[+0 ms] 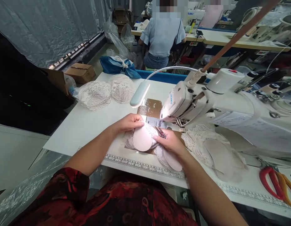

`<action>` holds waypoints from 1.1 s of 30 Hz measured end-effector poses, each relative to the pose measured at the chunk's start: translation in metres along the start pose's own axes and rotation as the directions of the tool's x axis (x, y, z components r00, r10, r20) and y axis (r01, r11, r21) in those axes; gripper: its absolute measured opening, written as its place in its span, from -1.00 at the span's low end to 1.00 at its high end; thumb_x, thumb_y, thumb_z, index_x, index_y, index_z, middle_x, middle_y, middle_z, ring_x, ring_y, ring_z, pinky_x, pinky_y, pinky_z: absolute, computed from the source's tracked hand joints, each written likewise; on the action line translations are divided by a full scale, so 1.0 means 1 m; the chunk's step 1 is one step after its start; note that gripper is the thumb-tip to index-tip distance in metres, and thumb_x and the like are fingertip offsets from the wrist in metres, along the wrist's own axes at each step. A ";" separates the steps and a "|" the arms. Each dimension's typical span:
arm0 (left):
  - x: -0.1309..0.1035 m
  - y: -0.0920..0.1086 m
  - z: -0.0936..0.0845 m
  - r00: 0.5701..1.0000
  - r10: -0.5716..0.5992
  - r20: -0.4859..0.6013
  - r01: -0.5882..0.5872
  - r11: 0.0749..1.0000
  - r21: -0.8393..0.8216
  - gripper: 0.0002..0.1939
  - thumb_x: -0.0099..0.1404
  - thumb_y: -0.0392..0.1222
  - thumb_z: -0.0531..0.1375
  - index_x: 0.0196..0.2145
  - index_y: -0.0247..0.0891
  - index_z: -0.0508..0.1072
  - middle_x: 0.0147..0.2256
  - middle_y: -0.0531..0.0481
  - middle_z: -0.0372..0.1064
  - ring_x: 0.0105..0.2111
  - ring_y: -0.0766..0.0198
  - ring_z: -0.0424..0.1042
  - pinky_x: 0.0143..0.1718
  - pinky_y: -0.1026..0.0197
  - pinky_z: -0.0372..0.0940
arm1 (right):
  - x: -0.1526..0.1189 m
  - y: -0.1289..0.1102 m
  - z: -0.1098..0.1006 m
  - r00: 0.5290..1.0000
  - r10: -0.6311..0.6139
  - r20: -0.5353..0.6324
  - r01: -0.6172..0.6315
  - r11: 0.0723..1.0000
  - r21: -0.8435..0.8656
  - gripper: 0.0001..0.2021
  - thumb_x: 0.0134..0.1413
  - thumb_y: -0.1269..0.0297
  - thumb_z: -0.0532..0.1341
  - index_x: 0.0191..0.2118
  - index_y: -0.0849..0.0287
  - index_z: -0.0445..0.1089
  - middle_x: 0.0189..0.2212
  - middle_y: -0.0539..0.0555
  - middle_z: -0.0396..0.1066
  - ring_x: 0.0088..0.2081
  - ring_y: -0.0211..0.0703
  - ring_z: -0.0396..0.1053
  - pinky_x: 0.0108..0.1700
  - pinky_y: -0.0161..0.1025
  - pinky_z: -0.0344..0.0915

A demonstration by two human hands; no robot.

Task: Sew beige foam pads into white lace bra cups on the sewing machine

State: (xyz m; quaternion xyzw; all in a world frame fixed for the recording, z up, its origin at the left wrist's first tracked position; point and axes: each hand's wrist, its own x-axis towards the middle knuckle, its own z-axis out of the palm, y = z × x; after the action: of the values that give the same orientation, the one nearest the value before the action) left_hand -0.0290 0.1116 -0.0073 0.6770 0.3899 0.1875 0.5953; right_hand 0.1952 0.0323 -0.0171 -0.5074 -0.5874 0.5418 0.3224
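A pale bra cup [142, 138] with lace about it is held up in front of the sewing machine [183, 100]. My left hand [130, 122] pinches its upper edge between thumb and fingers. On the other side, my right hand [170, 140] grips the cup's right edge and lace with the thumb. Small dark thread snips [161, 132] also sit in the right hand, their blades pointing up and left. Below that hand hangs a second pale cup [172, 160] with lace trim, over the table's printed ruler.
Lace cups [96, 94] are heaped at the back left of the table. More lace pieces [216, 150] lie under the machine arm. Red and orange-handled scissors [274, 185] rest at the right. A lamp [139, 94] overhangs the work. Ahead, a person [161, 37] sits at another table.
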 end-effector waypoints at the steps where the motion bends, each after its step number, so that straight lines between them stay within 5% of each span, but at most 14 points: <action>1: 0.000 0.000 0.001 1.000 0.016 0.000 -0.016 0.999 0.047 -0.75 0.20 -0.03 0.20 -0.38 -0.30 0.36 -0.52 0.11 0.20 -0.54 0.41 0.22 -0.51 0.35 0.13 | 0.000 0.001 0.000 1.000 -0.002 0.011 0.002 1.000 0.023 -0.60 0.04 0.13 0.25 -0.02 0.21 0.46 -0.23 0.10 0.49 -0.20 -0.04 0.40 -0.13 -0.13 0.32; 4: 0.003 0.000 0.007 0.986 0.164 -0.024 -0.153 0.957 0.245 -0.67 0.14 -0.03 0.27 -0.21 -0.27 0.41 -0.38 0.03 0.36 -0.38 0.29 0.35 -0.35 0.26 0.25 | -0.001 0.003 -0.001 0.999 -0.040 0.036 0.037 0.998 0.055 -0.58 0.05 0.10 0.25 0.01 0.18 0.44 -0.20 0.09 0.49 -0.13 0.00 0.39 -0.07 -0.09 0.32; 7: 0.008 0.001 0.016 0.912 0.410 -0.005 -0.374 0.837 0.400 -0.41 0.05 0.03 0.35 -0.01 -0.26 0.39 -0.01 -0.14 0.36 -0.02 0.08 0.33 0.02 0.09 0.21 | -0.001 0.004 -0.001 0.995 -0.092 0.037 0.092 0.996 0.011 -0.66 0.07 0.10 0.24 -0.09 0.17 0.46 -0.21 0.07 0.48 -0.13 -0.01 0.39 -0.07 -0.12 0.31; 9: 0.012 0.002 0.022 0.881 0.468 0.071 -0.453 0.790 0.413 -0.38 0.05 0.08 0.35 0.01 -0.27 0.39 0.02 -0.17 0.35 0.03 0.05 0.30 0.07 0.08 0.17 | -0.001 0.004 -0.002 0.994 -0.104 0.028 0.106 0.994 -0.042 -0.73 0.09 0.09 0.22 -0.21 0.19 0.47 -0.28 0.06 0.46 -0.20 -0.05 0.39 -0.14 -0.17 0.30; 12: 0.014 0.001 0.026 0.922 0.349 0.169 -0.386 0.861 0.332 -0.53 0.11 0.11 0.30 -0.13 -0.28 0.45 -0.20 -0.08 0.43 -0.21 0.18 0.38 -0.18 0.20 0.26 | -0.002 0.004 -0.002 0.995 -0.099 0.016 0.100 0.993 -0.067 -0.74 0.11 0.09 0.20 -0.27 0.19 0.44 -0.33 0.05 0.43 -0.26 -0.09 0.36 -0.20 -0.20 0.29; 16: 0.014 -0.003 0.027 0.956 0.193 0.222 -0.214 0.974 0.078 -0.67 0.17 0.03 0.27 -0.40 -0.34 0.42 -0.45 0.05 0.32 -0.47 0.39 0.25 -0.46 0.35 0.11 | -0.004 0.004 -0.001 0.995 -0.103 0.016 0.104 0.992 -0.075 -0.74 0.14 0.07 0.17 -0.30 0.18 0.42 -0.37 0.03 0.40 -0.31 -0.14 0.33 -0.24 -0.23 0.27; 20: 0.014 -0.005 0.027 0.953 0.121 0.278 -0.102 0.991 -0.084 -0.69 0.13 -0.04 0.31 -0.45 -0.38 0.42 -0.46 0.05 0.31 -0.47 0.41 0.24 -0.43 0.35 0.13 | -0.005 0.006 -0.002 0.993 -0.117 -0.031 0.111 0.982 -0.152 -0.74 0.14 0.05 0.18 -0.24 0.15 0.41 -0.33 0.04 0.42 -0.27 -0.14 0.35 -0.20 -0.22 0.28; 26: 0.012 0.000 0.026 0.958 0.035 0.286 -0.004 0.994 -0.109 -0.73 0.08 -0.08 0.34 -0.43 -0.39 0.49 -0.47 0.03 0.36 -0.46 0.39 0.28 -0.44 0.34 0.16 | -0.008 0.014 -0.011 0.993 -0.107 -0.056 0.098 0.984 -0.150 -0.62 0.27 -0.01 0.00 -0.04 0.12 0.37 -0.37 0.04 0.45 -0.40 -0.18 0.37 -0.24 -0.17 0.31; 31: 0.011 0.002 0.026 0.960 0.010 0.282 0.031 0.990 -0.141 -0.73 0.07 -0.09 0.35 -0.45 -0.40 0.53 -0.47 0.00 0.39 -0.45 0.37 0.31 -0.43 0.33 0.20 | -0.009 0.010 -0.012 0.991 -0.130 -0.039 0.121 0.978 -0.170 -0.66 0.13 0.04 0.20 -0.06 0.10 0.46 -0.12 0.13 0.49 -0.09 -0.01 0.42 -0.03 -0.07 0.31; 33: 0.012 0.001 0.026 0.959 -0.006 0.282 0.046 0.990 -0.133 -0.72 0.07 -0.07 0.35 -0.43 -0.41 0.53 -0.48 0.00 0.38 -0.46 0.38 0.30 -0.44 0.33 0.19 | -0.009 0.007 -0.011 0.994 -0.113 -0.015 0.109 0.984 -0.138 -0.67 0.08 0.07 0.23 -0.08 0.12 0.46 -0.14 0.13 0.50 -0.13 -0.03 0.43 -0.07 -0.09 0.33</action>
State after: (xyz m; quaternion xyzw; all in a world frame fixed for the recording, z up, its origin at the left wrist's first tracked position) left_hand -0.0023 0.1028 -0.0143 0.6486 0.2962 0.1082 0.6927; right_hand 0.2091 0.0267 -0.0200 -0.5009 -0.6468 0.4757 0.3231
